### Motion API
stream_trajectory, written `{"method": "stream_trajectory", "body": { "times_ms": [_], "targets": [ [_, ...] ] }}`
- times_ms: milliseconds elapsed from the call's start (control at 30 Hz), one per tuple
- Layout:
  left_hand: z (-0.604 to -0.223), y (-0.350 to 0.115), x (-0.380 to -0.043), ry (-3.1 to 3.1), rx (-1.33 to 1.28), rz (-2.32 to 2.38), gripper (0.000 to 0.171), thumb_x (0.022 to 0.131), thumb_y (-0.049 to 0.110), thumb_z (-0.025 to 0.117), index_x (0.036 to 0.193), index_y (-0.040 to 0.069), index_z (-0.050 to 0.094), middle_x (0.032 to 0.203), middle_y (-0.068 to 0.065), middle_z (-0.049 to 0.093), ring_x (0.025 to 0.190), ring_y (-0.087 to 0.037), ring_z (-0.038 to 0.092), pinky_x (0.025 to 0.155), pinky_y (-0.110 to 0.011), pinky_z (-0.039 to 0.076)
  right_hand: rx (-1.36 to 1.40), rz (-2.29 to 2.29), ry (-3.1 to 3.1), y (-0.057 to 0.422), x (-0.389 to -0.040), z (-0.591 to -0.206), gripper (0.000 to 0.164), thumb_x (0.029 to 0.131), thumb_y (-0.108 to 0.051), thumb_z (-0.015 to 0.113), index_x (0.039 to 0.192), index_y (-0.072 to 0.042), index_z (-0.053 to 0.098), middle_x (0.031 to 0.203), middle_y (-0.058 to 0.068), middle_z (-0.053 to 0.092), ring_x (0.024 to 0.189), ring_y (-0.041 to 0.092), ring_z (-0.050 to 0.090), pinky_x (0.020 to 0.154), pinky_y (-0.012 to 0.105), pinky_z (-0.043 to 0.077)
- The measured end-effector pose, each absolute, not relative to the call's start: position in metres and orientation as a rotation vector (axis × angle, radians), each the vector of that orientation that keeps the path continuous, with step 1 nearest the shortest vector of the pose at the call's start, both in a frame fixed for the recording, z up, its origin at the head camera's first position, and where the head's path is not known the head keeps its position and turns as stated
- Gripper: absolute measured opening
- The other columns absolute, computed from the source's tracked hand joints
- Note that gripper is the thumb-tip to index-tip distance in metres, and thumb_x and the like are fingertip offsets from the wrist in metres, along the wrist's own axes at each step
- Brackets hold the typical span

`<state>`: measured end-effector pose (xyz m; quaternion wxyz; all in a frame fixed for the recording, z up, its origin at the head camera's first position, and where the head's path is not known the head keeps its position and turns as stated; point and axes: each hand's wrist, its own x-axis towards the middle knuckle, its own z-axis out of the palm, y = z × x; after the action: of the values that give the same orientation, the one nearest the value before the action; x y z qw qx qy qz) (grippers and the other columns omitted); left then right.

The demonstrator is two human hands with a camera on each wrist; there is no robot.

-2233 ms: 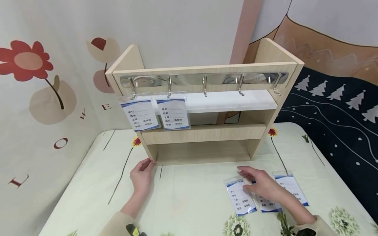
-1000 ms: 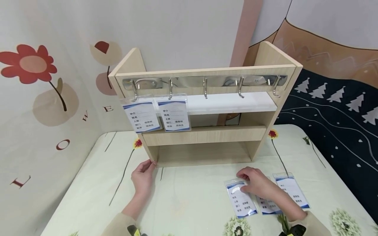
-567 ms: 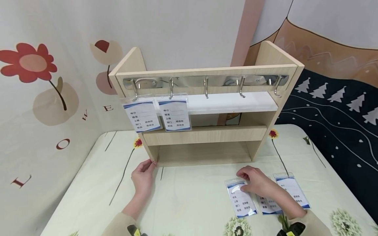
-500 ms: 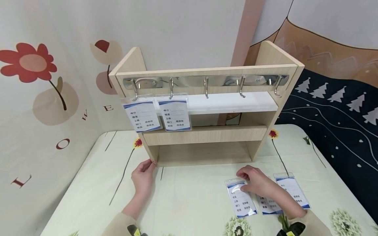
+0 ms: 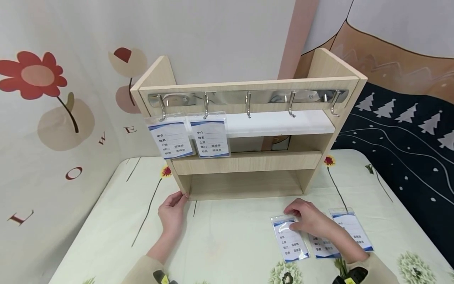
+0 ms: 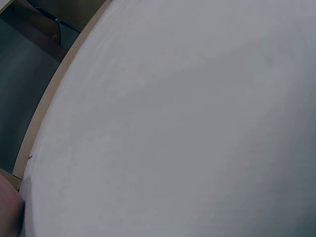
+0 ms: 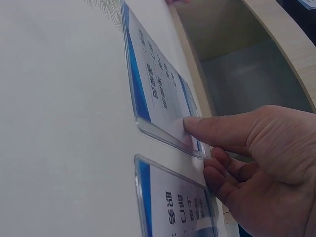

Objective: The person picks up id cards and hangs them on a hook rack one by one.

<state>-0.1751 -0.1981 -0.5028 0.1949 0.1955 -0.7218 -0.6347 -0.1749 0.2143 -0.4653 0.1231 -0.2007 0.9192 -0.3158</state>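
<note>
My left hand (image 5: 172,213) pinches the bottom front corner of a light wooden shelf (image 5: 248,162) at its left side. At lower right, my right hand (image 5: 310,219) has its thumb and fingers at the top edge of a clear-sleeved name badge (image 5: 290,243) with blue corners. In the right wrist view, the thumb (image 7: 217,129) presses on the badge's face, and the other fingers curl by its edge. The badge lies flat on the cloth. A second badge (image 5: 322,247) lies beside it, partly hidden under the right hand and forearm, and a third badge (image 5: 354,230) lies farther right.
A metal strip with several hooks (image 5: 248,105) crosses the shelf's top front. From the two leftmost hooks hang a badge (image 5: 171,140) and another badge (image 5: 210,139). A flowered cloth (image 5: 227,236) covers the table. A patterned wall (image 5: 88,130) stands left and behind.
My right hand has come down onto the leftmost lying badge, and its thumb and fingers have drawn together at the top edge. The left hand has stayed at the shelf corner.
</note>
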Motion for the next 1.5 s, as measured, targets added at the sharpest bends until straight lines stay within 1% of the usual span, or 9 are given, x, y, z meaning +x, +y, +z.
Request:
{"method": "stream_trajectory", "body": {
  "times_ms": [333, 567, 867, 1033, 1267, 1500],
  "targets": [
    [-0.503, -0.199, -0.174, -2.032, 0.563, -1.777, 0.026, 0.096, 0.006, 0.072, 0.118, -0.007, 0.069, 0.12, -0.027, 0.069, 0.083, 0.008, 0.066, 0.077, -0.011, 0.056, -0.642, -0.999, 2.672, 0.219, -0.175, -0.472, 0.032, 0.08, -0.007, 0.088, 0.107, -0.013, 0.071, 0.099, -0.006, 0.056, 0.088, 0.012, 0.051, 0.075, 0.027, 0.051],
    [-0.504, -0.199, -0.172, -2.034, 0.545, -1.782, 0.027, 0.096, 0.007, 0.072, 0.119, -0.008, 0.069, 0.121, -0.028, 0.069, 0.082, 0.008, 0.066, 0.077, -0.011, 0.055, -0.698, -1.075, 2.647, 0.222, -0.174, -0.477, 0.031, 0.082, -0.006, 0.086, 0.107, -0.012, 0.068, 0.102, -0.004, 0.058, 0.089, 0.011, 0.052, 0.076, 0.027, 0.052],
    [-0.506, -0.199, -0.173, -2.028, 0.568, -1.768, 0.025, 0.096, 0.007, 0.072, 0.117, -0.006, 0.07, 0.119, -0.027, 0.07, 0.084, 0.005, 0.067, 0.076, -0.011, 0.056, -0.677, -1.029, 2.623, 0.22, -0.175, -0.47, 0.031, 0.083, -0.005, 0.084, 0.108, -0.012, 0.067, 0.095, -0.006, 0.06, 0.086, 0.012, 0.054, 0.074, 0.027, 0.052],
    [-0.506, -0.199, -0.173, -2.034, 0.571, -1.774, 0.026, 0.096, 0.007, 0.073, 0.118, -0.007, 0.07, 0.12, -0.027, 0.069, 0.083, 0.007, 0.066, 0.076, -0.01, 0.055, -0.723, -1.068, 2.626, 0.221, -0.175, -0.468, 0.03, 0.085, -0.001, 0.081, 0.11, -0.012, 0.068, 0.095, -0.006, 0.06, 0.085, 0.01, 0.055, 0.073, 0.027, 0.052],
    [-0.502, -0.198, -0.173, -2.041, 0.557, -1.788, 0.029, 0.096, 0.009, 0.073, 0.12, -0.007, 0.069, 0.122, -0.027, 0.068, 0.082, 0.01, 0.065, 0.077, -0.01, 0.055, -0.73, -1.116, 2.723, 0.218, -0.175, -0.466, 0.035, 0.086, 0.003, 0.08, 0.117, -0.01, 0.069, 0.101, -0.006, 0.061, 0.086, 0.009, 0.056, 0.075, 0.025, 0.054],
    [-0.502, -0.198, -0.174, -2.05, 0.558, -1.776, 0.027, 0.096, 0.008, 0.072, 0.119, -0.007, 0.069, 0.122, -0.027, 0.069, 0.083, 0.008, 0.066, 0.077, -0.01, 0.055, -0.632, -1.21, 2.769, 0.213, -0.173, -0.46, 0.038, 0.086, 0.006, 0.077, 0.121, -0.007, 0.069, 0.111, 0.002, 0.063, 0.096, 0.016, 0.062, 0.082, 0.027, 0.059]
  ]
}}
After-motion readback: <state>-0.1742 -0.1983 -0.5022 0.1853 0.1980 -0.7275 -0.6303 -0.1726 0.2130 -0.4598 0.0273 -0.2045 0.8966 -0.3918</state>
